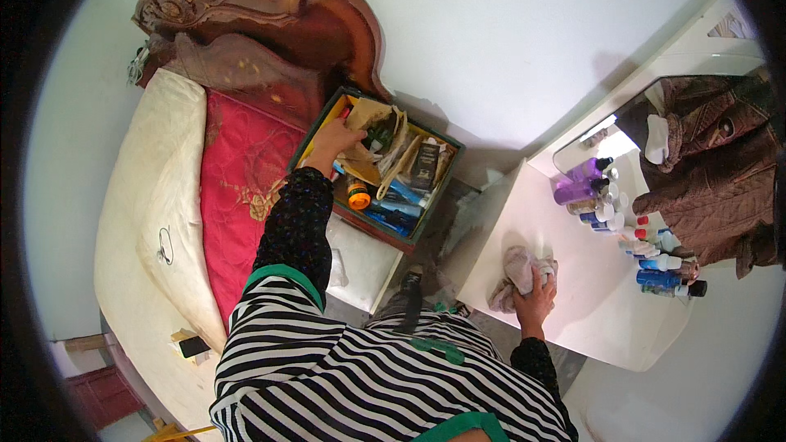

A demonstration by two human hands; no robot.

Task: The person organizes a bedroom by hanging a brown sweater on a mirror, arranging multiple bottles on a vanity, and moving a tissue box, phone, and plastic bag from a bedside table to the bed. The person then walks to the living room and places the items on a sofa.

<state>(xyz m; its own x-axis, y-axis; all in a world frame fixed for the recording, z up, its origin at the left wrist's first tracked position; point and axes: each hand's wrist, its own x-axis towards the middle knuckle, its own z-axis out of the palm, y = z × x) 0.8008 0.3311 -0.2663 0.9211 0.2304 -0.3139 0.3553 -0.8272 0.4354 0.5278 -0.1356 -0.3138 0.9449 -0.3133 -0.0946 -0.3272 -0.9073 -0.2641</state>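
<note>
At the left side of a dark-rimmed box [444, 195], my left hand [334, 140] touches the edge of a brown paper bag [368, 112]. The bag lies among an orange-capped bottle [358, 194], a dark carton [425, 164] and several blue tubes or bottles [393, 215]. Whether its fingers grip anything is not clear. On the white dressing table [577, 307], my right hand [535, 298] is closed over a crumpled greyish-pink cloth [519, 269], which rests on the tabletop.
Several bottles [580, 190] and jars stand along the dressing table's mirror, beside a brown quilted jacket [718, 178]. A bed with a red cover [239, 178] and carved wooden headboard [331, 18] is at the left. A black phone-like object [193, 347] lies on the mattress.
</note>
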